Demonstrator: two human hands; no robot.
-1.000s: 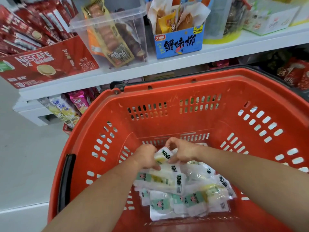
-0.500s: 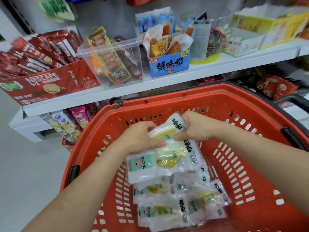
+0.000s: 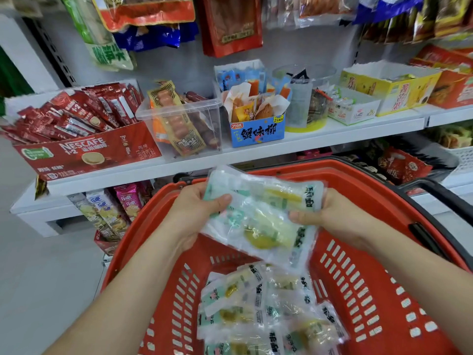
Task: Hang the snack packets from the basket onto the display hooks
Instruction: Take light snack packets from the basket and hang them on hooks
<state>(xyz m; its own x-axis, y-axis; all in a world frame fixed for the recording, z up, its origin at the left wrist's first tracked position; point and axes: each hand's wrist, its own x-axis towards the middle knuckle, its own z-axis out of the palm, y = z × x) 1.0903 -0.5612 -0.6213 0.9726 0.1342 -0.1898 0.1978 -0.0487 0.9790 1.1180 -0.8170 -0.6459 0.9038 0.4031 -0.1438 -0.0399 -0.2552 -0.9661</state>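
A small stack of clear snack packets with green labels and yellow contents is held above the red basket. My left hand grips the stack's left end, thumb on top. My right hand grips its right end. Several more of the same packets lie on the basket's floor below. Bags hang from display hooks along the top of the back panel; the hooks themselves are hidden behind the bags.
A white shelf runs across behind the basket. It carries a red Nescafe box, a clear tub of sausages, a blue carton and yellow boxes. A lower shelf holds more packets.
Both hands have lifted a few packets out of the basket, up past its rim toward the shelf. The camera has tilted up, bringing the hanging bags into view.
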